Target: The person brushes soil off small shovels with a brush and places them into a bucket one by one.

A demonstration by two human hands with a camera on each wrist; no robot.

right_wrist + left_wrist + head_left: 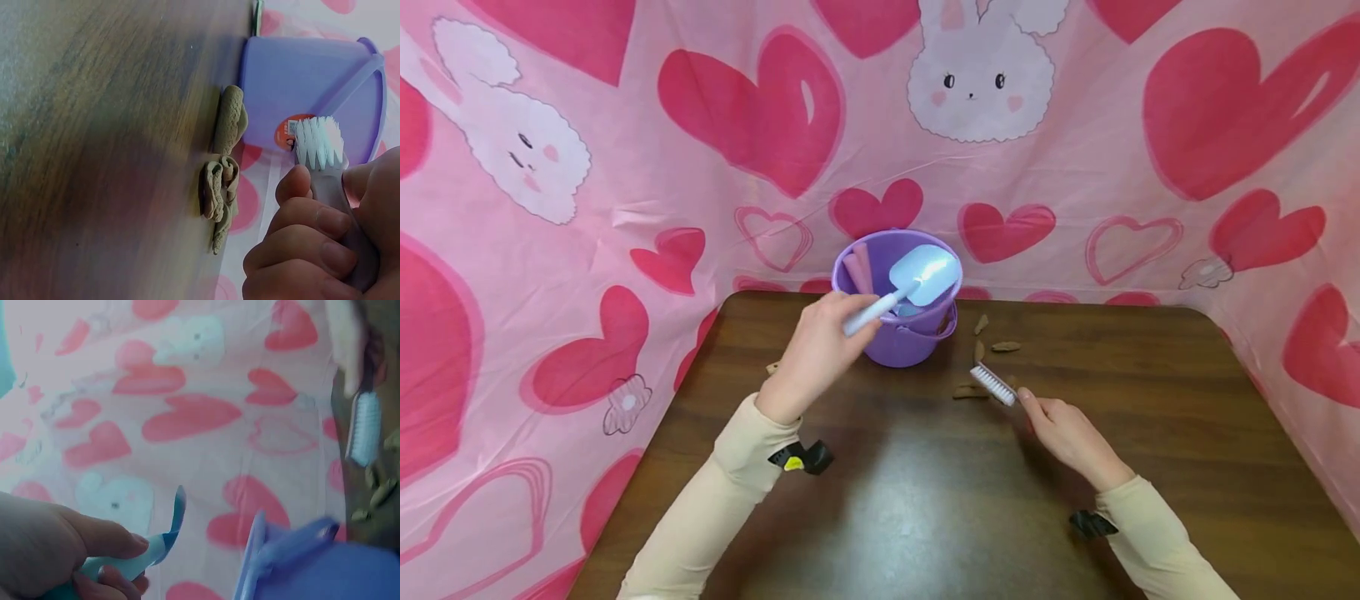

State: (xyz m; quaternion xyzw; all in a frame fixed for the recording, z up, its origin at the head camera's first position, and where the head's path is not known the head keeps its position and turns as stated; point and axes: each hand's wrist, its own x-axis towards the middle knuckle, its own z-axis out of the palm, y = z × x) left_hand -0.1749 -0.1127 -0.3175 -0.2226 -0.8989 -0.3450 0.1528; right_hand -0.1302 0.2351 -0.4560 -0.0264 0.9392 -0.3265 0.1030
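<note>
My left hand pinches the pale handle of a light-blue toy shovel, its blade above the mouth of a purple bucket. Seen side-on in the left wrist view, the shovel has a curved, thin blade. To the right, my right hand grips a brush with white bristles, fingers wrapped round its grey handle in the right wrist view. Several brown, curled, clay-like pieces lie on the table by the brush and bucket. Pink handle-like things stand inside the bucket.
A dark wooden table carries everything. Behind and beside it hangs a pink cloth with hearts and rabbits. Left of the bucket, a small tan piece shows partly behind my left hand. The bucket's handle hangs down on its right side.
</note>
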